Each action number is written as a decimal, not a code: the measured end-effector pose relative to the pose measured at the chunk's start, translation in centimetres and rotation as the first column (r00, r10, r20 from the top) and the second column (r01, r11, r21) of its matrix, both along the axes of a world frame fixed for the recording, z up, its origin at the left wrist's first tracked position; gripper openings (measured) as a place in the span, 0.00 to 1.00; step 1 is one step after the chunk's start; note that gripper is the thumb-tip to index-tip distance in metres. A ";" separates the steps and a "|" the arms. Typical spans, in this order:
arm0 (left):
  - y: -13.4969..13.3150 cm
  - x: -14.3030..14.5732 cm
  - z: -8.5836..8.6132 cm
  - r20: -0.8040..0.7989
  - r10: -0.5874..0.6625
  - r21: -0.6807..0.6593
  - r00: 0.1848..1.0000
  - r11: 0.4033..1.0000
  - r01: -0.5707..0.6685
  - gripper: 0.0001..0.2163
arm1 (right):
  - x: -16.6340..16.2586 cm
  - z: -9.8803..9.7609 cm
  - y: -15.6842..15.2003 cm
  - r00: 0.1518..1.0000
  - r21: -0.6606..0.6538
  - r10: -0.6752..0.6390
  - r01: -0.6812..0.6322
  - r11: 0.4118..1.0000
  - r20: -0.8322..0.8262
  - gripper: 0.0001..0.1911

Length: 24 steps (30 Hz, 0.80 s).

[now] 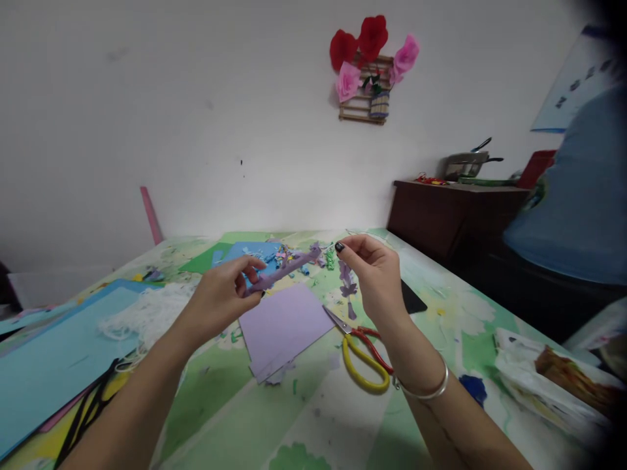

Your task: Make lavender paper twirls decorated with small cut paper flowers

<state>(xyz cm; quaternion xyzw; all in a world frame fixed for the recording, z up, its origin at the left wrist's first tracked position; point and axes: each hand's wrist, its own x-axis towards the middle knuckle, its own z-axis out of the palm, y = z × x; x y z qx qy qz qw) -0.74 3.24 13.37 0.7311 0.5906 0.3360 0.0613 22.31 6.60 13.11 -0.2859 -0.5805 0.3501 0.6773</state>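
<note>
My left hand (218, 297) is closed on a thin purple paper roll (284, 271), which slants up to the right and ends in a ruffled tip. Just past that tip, my right hand (375, 267) pinches its thumb and fingers together; a thin white string seems to run from them to the tip. Small purple paper pieces (348, 287) show below the right fingers, and I cannot tell whether they hang or lie on the table. Under both hands lies a lilac paper sheet (287, 323). Scissors (365, 365) with yellow and red handles rest beside it, blades apart.
White string (151, 313) is heaped on blue sheets (63, 365) at left. Colourful paper scraps (284, 254) lie behind the hands on the patterned tablecloth (313, 424). A white plastic bag (529, 372) sits at right, near a dark cabinet (435, 222) bearing a pan (465, 164).
</note>
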 end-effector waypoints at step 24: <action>0.4 0.3 -0.6 -0.039 -0.001 0.023 0.999 1.000 0.002 0.16 | 0.2 0.1 0.1 0.990 -0.010 0.027 -0.026 1.000 0.139 0.04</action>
